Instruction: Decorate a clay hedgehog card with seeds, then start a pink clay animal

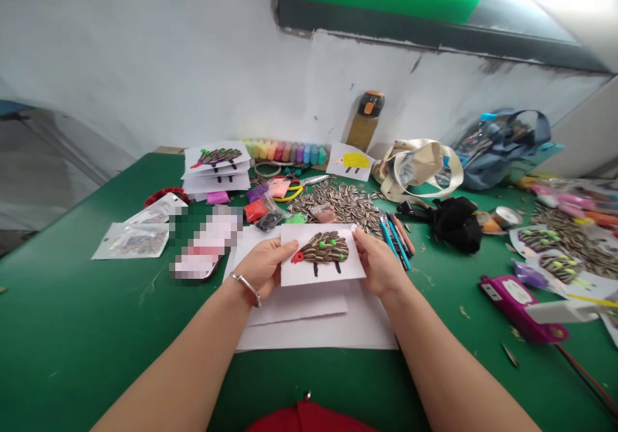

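A white card [294, 274] carries a hedgehog picture [322, 250] built from striped sunflower seeds, with green dots, a red face and two black legs. My left hand [263, 266] pinches the card's left edge, thumb on top; a silver bangle circles that wrist. The right edge is gripped by my right hand [381, 261], its fingers partly hidden behind the card. Both hands keep the card raised over white paper sheets [313, 335] on the green table [87, 329]. Beyond it lies a heap of sunflower seeds [342, 200], with small clay packets [255, 210] to its left.
Pens [396, 242] lie right of the card. A stack of finished cards [215, 181], a yellow hedgehog card [349, 161] and a bottle [365, 120] stand near the wall. A purple device [521, 306], a black pouch [454, 223] and bags [420, 168] occupy the right side.
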The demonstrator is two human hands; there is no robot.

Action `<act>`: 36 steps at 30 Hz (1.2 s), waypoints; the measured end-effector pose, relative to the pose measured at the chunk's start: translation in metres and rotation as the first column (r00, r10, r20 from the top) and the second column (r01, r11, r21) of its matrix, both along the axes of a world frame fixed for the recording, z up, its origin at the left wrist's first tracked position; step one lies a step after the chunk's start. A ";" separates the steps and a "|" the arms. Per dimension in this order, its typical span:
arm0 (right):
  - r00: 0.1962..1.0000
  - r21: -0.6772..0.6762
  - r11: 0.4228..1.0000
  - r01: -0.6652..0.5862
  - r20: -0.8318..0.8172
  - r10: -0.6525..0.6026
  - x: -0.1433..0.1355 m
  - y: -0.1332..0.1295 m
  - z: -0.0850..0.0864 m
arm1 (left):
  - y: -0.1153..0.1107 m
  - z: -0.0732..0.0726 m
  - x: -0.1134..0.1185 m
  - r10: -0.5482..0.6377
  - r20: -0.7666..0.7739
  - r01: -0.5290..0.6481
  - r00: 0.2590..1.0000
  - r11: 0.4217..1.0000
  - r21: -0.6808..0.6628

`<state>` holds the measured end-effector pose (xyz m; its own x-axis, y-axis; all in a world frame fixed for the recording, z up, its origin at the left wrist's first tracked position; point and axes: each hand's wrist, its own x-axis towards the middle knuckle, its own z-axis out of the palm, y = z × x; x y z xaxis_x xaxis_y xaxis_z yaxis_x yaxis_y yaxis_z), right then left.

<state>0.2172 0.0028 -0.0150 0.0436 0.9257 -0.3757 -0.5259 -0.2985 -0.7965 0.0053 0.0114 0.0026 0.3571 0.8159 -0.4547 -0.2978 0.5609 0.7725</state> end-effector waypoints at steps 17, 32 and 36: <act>0.986 0.005 0.988 -0.155 0.062 0.155 -0.001 -0.002 -0.007 | 0.000 0.006 0.000 0.165 0.121 -0.170 0.979 0.985 0.030; 0.987 0.001 0.989 -0.148 0.061 0.148 -0.004 -0.002 -0.008 | -0.002 0.005 0.002 0.150 0.186 -0.164 0.971 0.985 0.062; 0.986 -0.002 0.988 -0.154 0.071 0.154 -0.004 -0.002 -0.008 | -0.003 0.006 0.002 0.151 0.178 -0.164 0.972 0.985 0.059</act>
